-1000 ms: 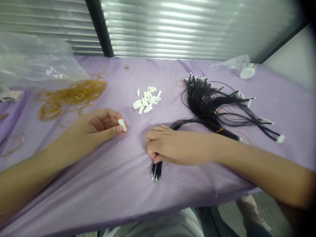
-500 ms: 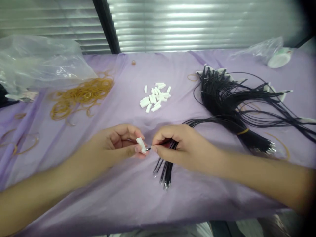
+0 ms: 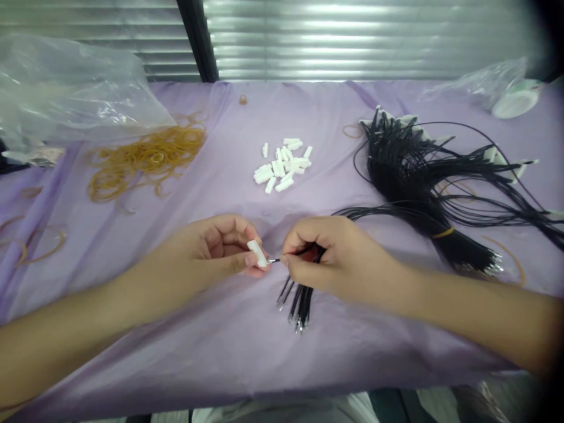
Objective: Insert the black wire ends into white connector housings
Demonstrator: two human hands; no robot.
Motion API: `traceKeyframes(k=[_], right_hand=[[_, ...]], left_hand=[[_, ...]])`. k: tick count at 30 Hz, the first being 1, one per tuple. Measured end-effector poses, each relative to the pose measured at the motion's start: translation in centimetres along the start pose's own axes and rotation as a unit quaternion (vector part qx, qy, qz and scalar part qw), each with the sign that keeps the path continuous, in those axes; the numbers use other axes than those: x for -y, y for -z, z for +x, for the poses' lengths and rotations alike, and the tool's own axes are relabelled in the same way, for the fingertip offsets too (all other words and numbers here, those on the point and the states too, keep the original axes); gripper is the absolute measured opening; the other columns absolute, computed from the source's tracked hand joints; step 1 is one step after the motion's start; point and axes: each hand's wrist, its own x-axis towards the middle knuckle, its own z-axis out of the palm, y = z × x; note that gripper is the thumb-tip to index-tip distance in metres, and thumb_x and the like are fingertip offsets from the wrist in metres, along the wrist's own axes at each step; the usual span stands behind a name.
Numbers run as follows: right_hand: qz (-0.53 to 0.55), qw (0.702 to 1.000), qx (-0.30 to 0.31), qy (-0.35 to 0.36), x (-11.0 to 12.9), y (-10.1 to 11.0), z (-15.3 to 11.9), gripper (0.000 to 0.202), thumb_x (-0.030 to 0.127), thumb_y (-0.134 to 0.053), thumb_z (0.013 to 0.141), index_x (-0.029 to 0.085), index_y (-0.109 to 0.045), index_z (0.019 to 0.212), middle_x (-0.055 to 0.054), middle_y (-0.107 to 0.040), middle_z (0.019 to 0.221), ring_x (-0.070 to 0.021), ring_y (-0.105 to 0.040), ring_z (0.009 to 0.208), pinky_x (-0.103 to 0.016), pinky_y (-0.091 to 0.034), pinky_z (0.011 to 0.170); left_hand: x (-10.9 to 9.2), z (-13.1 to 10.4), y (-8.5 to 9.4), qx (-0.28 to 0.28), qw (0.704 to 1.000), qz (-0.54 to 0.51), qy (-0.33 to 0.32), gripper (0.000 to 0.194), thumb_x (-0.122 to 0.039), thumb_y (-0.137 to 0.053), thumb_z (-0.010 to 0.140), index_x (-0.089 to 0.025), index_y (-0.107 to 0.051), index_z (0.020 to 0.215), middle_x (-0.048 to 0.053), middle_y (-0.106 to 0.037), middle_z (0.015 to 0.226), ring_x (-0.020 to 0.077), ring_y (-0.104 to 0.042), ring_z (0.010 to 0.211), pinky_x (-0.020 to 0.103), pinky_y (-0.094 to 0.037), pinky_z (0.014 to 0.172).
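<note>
My left hand [image 3: 224, 249] pinches a white plastic connector housing [image 3: 258, 253] between thumb and fingers. Facing it, my right hand [image 3: 328, 252] is closed on black wires [image 3: 304, 302], and its thumb and forefinger grip one wire close to its metal-tipped end [image 3: 274, 260]. That tip points at the lower end of the housing; whether it touches or enters cannot be made out. The other wires hang below my right palm, their silvery terminals toward me. Farther back lies a loose pile of white housings [image 3: 286, 164].
A large bundle of black wires [image 3: 396, 158], tied with a rubber band [image 3: 443, 233], lies at the right. At the left are a heap of yellow rubber bands [image 3: 150, 158] and a clear plastic bag [image 3: 79, 88]. A white roll [image 3: 515, 103] stands at the back right on the purple cloth [image 3: 185, 352].
The view has shifted slightly. A little more of the wire's metal tip shows between the housing and my right fingertips. Both hands keep their hold.
</note>
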Motion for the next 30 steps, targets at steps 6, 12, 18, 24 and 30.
traceKeyframes(k=[6,12,18,24,30], right_hand=[[-0.017,0.999,-0.010,0.031,0.0,-0.1,0.2,0.016,0.024,-0.049,0.074,0.012,-0.060,0.073,0.005,-0.052,0.069,0.0069,-0.041,0.059,-0.003,-0.028,0.052],[-0.031,0.998,-0.019,0.041,0.2,-0.3,0.2,0.016,0.022,-0.049,0.074,0.013,-0.061,0.072,0.005,-0.051,0.067,0.0075,-0.039,0.058,-0.004,-0.026,0.054],[-0.054,0.996,-0.021,0.065,0.4,-0.4,0.1,0.013,0.018,-0.050,0.073,0.012,-0.060,0.067,0.005,-0.050,0.067,0.0073,-0.035,0.059,-0.005,-0.024,0.057],[-0.066,0.997,-0.005,0.046,0.6,-0.2,0.3,0.014,0.020,-0.049,0.073,0.012,-0.059,0.067,0.006,-0.050,0.065,0.0068,-0.034,0.056,-0.006,-0.022,0.055],[-0.059,0.997,0.005,0.048,0.8,-0.1,0.4,0.015,0.020,-0.050,0.073,0.011,-0.062,0.070,0.004,-0.051,0.066,0.0068,-0.036,0.057,-0.007,-0.023,0.056]], left_hand=[[-0.2,0.0,-0.2,-0.005,1.000,0.019,-0.004,0.020,-0.023,-0.061,0.078,-0.012,-0.048,0.088,0.003,-0.065,0.085,0.0076,-0.063,0.079,0.015,-0.050,0.073],[-0.6,-0.1,-0.5,-0.006,0.999,0.026,0.025,0.020,-0.025,-0.059,0.081,-0.012,-0.047,0.091,0.001,-0.064,0.085,0.0067,-0.062,0.079,0.016,-0.048,0.076],[-0.5,0.1,-0.5,-0.015,0.999,0.007,0.040,0.023,-0.027,-0.062,0.078,-0.013,-0.047,0.089,0.000,-0.063,0.083,0.0073,-0.063,0.075,0.016,-0.050,0.072],[-0.7,0.2,-1.0,-0.034,0.999,0.004,0.040,0.022,-0.023,-0.064,0.076,-0.012,-0.049,0.087,0.001,-0.064,0.077,0.0066,-0.062,0.071,0.014,-0.049,0.068],[-0.4,0.2,-1.0,-0.035,0.999,-0.005,0.016,0.020,-0.022,-0.065,0.074,-0.014,-0.052,0.086,0.000,-0.064,0.075,0.0078,-0.063,0.069,0.015,-0.050,0.066]])
